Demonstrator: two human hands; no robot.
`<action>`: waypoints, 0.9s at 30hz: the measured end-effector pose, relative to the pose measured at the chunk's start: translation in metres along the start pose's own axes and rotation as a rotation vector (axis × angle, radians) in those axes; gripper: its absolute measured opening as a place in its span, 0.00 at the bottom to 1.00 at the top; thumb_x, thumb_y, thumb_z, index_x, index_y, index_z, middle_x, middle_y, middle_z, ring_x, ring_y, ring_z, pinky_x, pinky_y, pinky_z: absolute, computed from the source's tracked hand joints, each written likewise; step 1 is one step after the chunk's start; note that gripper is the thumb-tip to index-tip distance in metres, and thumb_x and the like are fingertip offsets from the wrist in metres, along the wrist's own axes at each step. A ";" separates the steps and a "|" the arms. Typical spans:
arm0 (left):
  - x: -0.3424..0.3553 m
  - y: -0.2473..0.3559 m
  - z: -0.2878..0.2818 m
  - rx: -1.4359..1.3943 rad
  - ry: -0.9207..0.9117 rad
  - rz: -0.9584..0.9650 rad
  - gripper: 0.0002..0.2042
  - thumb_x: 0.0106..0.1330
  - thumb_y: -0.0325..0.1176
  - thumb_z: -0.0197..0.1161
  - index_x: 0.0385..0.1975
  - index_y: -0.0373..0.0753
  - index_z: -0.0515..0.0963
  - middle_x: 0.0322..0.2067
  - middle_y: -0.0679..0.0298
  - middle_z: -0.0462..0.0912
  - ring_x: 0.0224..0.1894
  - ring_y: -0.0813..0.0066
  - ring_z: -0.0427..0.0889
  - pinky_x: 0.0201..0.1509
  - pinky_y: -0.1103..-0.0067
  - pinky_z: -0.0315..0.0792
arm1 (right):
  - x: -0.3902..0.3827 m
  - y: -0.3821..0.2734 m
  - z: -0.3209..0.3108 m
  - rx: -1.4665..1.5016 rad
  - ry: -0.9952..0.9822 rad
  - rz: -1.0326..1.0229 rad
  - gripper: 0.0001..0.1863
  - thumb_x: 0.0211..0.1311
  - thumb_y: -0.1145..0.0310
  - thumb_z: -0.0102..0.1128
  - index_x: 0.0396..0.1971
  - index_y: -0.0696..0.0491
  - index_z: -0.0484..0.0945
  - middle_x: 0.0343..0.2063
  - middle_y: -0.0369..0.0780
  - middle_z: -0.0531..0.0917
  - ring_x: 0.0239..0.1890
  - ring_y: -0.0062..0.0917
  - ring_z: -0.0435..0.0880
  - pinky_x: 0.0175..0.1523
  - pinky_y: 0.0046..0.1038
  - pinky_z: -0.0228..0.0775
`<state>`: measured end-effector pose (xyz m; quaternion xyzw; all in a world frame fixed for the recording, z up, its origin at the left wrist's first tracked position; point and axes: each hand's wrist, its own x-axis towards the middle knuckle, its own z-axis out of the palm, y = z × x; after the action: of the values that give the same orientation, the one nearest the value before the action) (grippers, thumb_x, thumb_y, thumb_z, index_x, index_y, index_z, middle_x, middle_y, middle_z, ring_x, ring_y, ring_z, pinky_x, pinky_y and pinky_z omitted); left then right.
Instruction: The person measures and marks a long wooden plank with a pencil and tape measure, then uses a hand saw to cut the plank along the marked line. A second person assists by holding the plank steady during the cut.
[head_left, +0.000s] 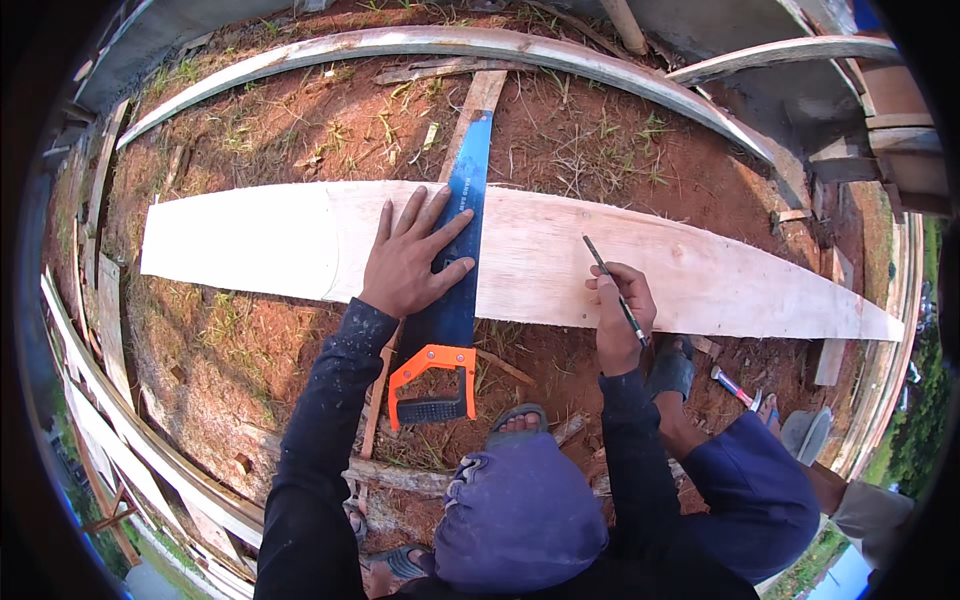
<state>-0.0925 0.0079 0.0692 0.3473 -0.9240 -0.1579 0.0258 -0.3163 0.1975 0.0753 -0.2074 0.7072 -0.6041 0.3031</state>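
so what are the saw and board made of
Saw blade: probably steel, coated blue; it's flat, tapering and shiny. Saw handle: likely molded orange plastic with a textured black grip, possibly rubber. Board: wood, perhaps plywood, apparently unfinished, with pale grain and fuzzy edges.

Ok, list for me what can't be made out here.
All in the head view:
- Saw: part of the blade is covered by the left hand.
- Board: its face under the blade is hidden by the saw, so any line there can't be seen.
- Pencil: its middle is covered by the right hand; whether its tip touches the board can't be told.
- Strip: hidden where it passes beneath the board.
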 end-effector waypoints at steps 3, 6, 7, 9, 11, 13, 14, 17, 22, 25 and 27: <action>-0.003 0.000 0.003 -0.022 -0.003 0.014 0.30 0.65 0.57 0.59 0.68 0.61 0.68 0.74 0.64 0.57 0.77 0.56 0.50 0.78 0.51 0.38 | -0.019 0.001 0.038 0.032 -0.028 0.016 0.09 0.64 0.75 0.60 0.43 0.60 0.77 0.31 0.39 0.85 0.32 0.17 0.82 0.39 0.22 0.74; 0.000 0.002 0.003 -0.042 0.018 0.030 0.30 0.66 0.57 0.59 0.68 0.60 0.68 0.74 0.63 0.57 0.77 0.55 0.50 0.78 0.50 0.39 | -0.030 0.008 0.065 -0.033 -0.031 -0.062 0.09 0.64 0.75 0.61 0.42 0.60 0.78 0.28 0.38 0.84 0.32 0.16 0.81 0.36 0.22 0.73; -0.001 0.001 0.005 -0.038 0.028 0.032 0.30 0.66 0.57 0.59 0.68 0.60 0.68 0.74 0.63 0.58 0.77 0.55 0.50 0.78 0.50 0.39 | -0.034 0.009 0.073 -0.079 -0.062 -0.116 0.09 0.62 0.75 0.62 0.41 0.61 0.78 0.29 0.40 0.84 0.31 0.20 0.82 0.36 0.24 0.74; -0.003 0.000 0.008 -0.025 0.043 0.038 0.30 0.66 0.57 0.59 0.69 0.60 0.68 0.74 0.63 0.58 0.77 0.55 0.51 0.78 0.50 0.39 | -0.036 0.009 0.085 -0.144 -0.085 -0.250 0.10 0.61 0.76 0.62 0.41 0.62 0.79 0.30 0.43 0.84 0.32 0.24 0.84 0.38 0.26 0.76; -0.001 -0.003 0.012 -0.007 0.053 0.045 0.31 0.66 0.58 0.59 0.69 0.60 0.68 0.74 0.62 0.59 0.77 0.54 0.51 0.78 0.50 0.40 | -0.045 0.007 0.093 -0.190 -0.081 -0.313 0.11 0.61 0.76 0.61 0.42 0.63 0.78 0.34 0.47 0.85 0.35 0.32 0.86 0.41 0.30 0.78; 0.001 -0.003 0.013 -0.004 0.067 0.051 0.31 0.66 0.58 0.59 0.69 0.60 0.68 0.73 0.62 0.59 0.76 0.54 0.51 0.78 0.50 0.40 | -0.051 0.008 0.094 -0.193 -0.066 -0.308 0.11 0.62 0.75 0.60 0.42 0.62 0.79 0.35 0.48 0.85 0.36 0.32 0.87 0.42 0.30 0.78; -0.001 -0.002 0.013 -0.002 0.074 0.052 0.31 0.66 0.58 0.58 0.69 0.60 0.68 0.73 0.61 0.59 0.76 0.54 0.52 0.78 0.50 0.40 | -0.056 0.009 0.094 -0.195 -0.060 -0.305 0.10 0.63 0.74 0.59 0.43 0.62 0.79 0.35 0.48 0.85 0.37 0.32 0.87 0.42 0.30 0.78; -0.001 -0.006 0.016 0.008 0.089 0.047 0.31 0.67 0.62 0.55 0.69 0.62 0.67 0.73 0.63 0.59 0.77 0.57 0.52 0.78 0.50 0.40 | -0.046 0.000 0.102 -0.173 -0.015 -0.214 0.12 0.63 0.72 0.60 0.44 0.61 0.79 0.31 0.46 0.86 0.31 0.27 0.87 0.37 0.28 0.77; -0.002 -0.002 0.014 -0.011 0.082 0.061 0.30 0.67 0.59 0.57 0.69 0.61 0.68 0.73 0.60 0.60 0.76 0.55 0.52 0.77 0.50 0.41 | 0.001 -0.009 0.115 -0.209 0.059 -0.293 0.10 0.62 0.72 0.63 0.40 0.61 0.81 0.27 0.44 0.87 0.27 0.21 0.84 0.35 0.26 0.75; -0.004 -0.004 0.015 -0.011 0.082 0.062 0.30 0.67 0.60 0.56 0.69 0.61 0.68 0.73 0.62 0.59 0.76 0.56 0.52 0.77 0.50 0.41 | 0.020 -0.005 0.121 -0.189 0.063 -0.442 0.08 0.60 0.73 0.63 0.36 0.61 0.83 0.26 0.43 0.86 0.28 0.21 0.84 0.35 0.26 0.75; -0.004 -0.005 0.015 -0.021 0.089 0.065 0.30 0.67 0.60 0.56 0.68 0.60 0.68 0.73 0.62 0.59 0.76 0.56 0.52 0.77 0.50 0.41 | 0.023 -0.006 0.121 -0.232 0.032 -0.405 0.09 0.60 0.72 0.63 0.36 0.61 0.83 0.25 0.43 0.86 0.28 0.22 0.85 0.36 0.27 0.75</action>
<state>-0.0886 0.0117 0.0537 0.3236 -0.9310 -0.1509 0.0758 -0.2516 0.0932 0.0665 -0.3691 0.7205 -0.5705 0.1385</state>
